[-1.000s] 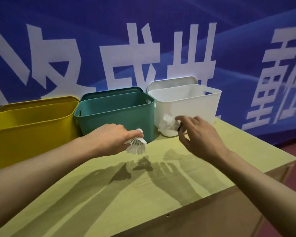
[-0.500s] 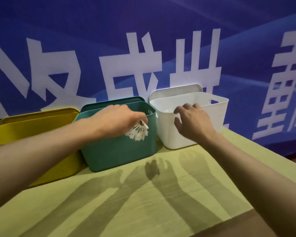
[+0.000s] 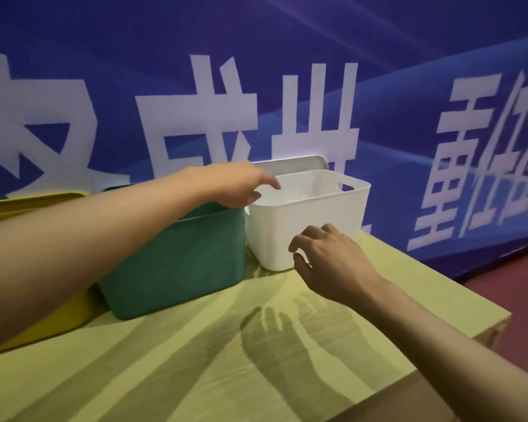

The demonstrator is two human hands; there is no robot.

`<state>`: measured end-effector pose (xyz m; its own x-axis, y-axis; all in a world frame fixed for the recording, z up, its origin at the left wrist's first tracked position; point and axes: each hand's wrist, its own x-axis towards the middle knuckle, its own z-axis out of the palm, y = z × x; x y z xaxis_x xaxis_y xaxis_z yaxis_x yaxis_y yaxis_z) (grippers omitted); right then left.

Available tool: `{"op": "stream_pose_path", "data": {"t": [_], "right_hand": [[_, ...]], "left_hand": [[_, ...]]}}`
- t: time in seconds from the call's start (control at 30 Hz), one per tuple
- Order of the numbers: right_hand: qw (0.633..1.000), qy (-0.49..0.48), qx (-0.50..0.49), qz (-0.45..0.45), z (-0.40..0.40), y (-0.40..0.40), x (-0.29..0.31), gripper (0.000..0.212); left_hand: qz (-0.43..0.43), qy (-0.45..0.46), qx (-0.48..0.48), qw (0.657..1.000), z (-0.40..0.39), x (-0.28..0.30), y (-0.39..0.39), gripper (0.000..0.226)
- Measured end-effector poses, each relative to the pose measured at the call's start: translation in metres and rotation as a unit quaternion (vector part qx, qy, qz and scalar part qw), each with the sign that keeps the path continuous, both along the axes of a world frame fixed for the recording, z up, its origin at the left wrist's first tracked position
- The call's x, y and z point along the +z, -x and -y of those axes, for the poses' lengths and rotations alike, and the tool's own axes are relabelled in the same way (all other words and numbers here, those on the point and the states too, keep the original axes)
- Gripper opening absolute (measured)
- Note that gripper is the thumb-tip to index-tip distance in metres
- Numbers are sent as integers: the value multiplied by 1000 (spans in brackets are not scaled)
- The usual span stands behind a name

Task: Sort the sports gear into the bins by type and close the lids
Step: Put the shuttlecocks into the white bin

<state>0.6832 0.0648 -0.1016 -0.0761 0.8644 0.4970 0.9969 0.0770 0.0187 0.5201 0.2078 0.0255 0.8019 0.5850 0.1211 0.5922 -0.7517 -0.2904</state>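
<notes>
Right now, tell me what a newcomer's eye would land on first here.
The blue banner with huge white characters fills the background. Below it, a yellow bin, a green bin and a white bin stand in a row on the pale table. The left hand reaches over the white bin's rim; the right hand hovers before it.

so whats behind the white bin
A white lid stands upright behind the white bin, in front of the blue banner. Only the lid's top edge shows; the bin and the left hand cover the rest.
</notes>
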Motion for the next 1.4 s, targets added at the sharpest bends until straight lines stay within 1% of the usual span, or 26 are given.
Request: {"op": "stream_pose_path", "data": {"t": [0.1, 0.17, 0.23, 0.33, 0.47, 0.53, 0.67, 0.73, 0.87, 0.93, 1.03, 1.1, 1.17, 1.23, 1.33, 1.4], "right_hand": [[998, -4, 55, -2, -7, 49, -7, 32], [995, 3, 101, -4, -9, 90, -16, 32], [989, 17, 147, -5, -9, 135, -24, 30], [977, 35, 210, 4, -7, 200, -33, 29], [956, 50, 290, -6, -1, 296, -41, 33], [947, 61, 316, -6, 1, 337, -45, 33], [936, 88, 340, 11, -1, 418, -56, 38], [937, 97, 336, 11, -8, 460, -62, 42], [947, 107, 303, 13, -29, 526, -71, 47], [951, 121, 284, 11, -42, 550, -73, 44], [955, 150, 255, 4, -61, 575, -77, 35], [957, 169, 237, -2, -73, 588, -81, 34], [956, 192, 222, 0, -82, 598, -84, 39], [952, 210, 221, 20, -88, 606, -89, 40], [950, 216, 222, 40, -92, 612, -94, 38], [950, 216, 218, 64, -95, 610, -96, 39]], "left_hand": [[-91, -38, 7, 995, 59, -15, 76, 49], [-149, -29, 44, 988, 99, -26, 131, 48], [-173, -8, 89, 981, 132, -33, 192, 45], [-159, 22, 154, 975, 164, -39, 280, 41], [-146, 31, 234, 961, 198, -42, 396, 37], [-124, 39, 271, 954, 209, -43, 445, 35], [-80, 43, 357, 930, 229, -59, 532, 35], [-52, 46, 381, 922, 236, -73, 565, 36], [-26, 63, 384, 921, 240, -110, 605, 40], [-18, 70, 360, 930, 239, -125, 616, 41], [16, 76, 328, 941, 228, -137, 623, 45], [31, 85, 313, 945, 217, -145, 625, 45], [13, 99, 305, 947, 205, -154, 623, 44], [-20, 125, 305, 944, 197, -163, 622, 41], [-68, 158, 305, 937, 189, -172, 620, 34], [-73, 167, 308, 934, 186, -175, 620, 31]]}}
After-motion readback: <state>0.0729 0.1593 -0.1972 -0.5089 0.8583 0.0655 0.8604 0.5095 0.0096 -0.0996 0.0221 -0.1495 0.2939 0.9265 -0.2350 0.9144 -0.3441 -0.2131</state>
